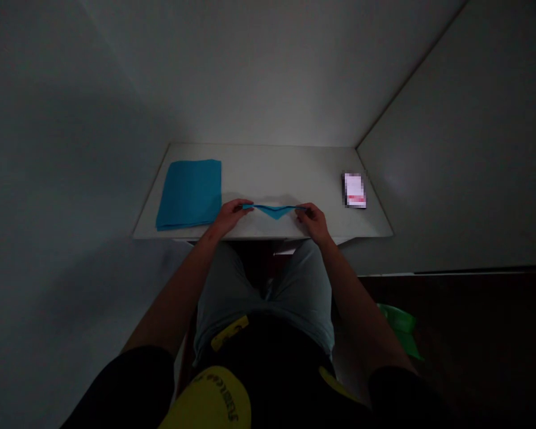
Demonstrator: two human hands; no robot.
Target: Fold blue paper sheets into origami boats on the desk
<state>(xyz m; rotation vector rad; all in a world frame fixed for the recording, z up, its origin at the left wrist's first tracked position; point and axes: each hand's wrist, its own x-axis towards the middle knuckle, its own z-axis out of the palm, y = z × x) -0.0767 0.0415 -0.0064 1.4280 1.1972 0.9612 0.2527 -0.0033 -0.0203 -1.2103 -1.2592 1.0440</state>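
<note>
A folded piece of blue paper stretches between my two hands over the front part of the white table. Its ends are narrow, and a pointed flap hangs at the middle toward me. My left hand pinches the left end between thumb and fingers. At the right end, my right hand is closed on the paper in the same way. A stack of blue sheets lies flat on the table, just beyond my left hand.
The white table meets a wall at the back and a panel on the right. A phone with a lit, blurred screen lies near the right edge. Something green is on the dark floor at lower right.
</note>
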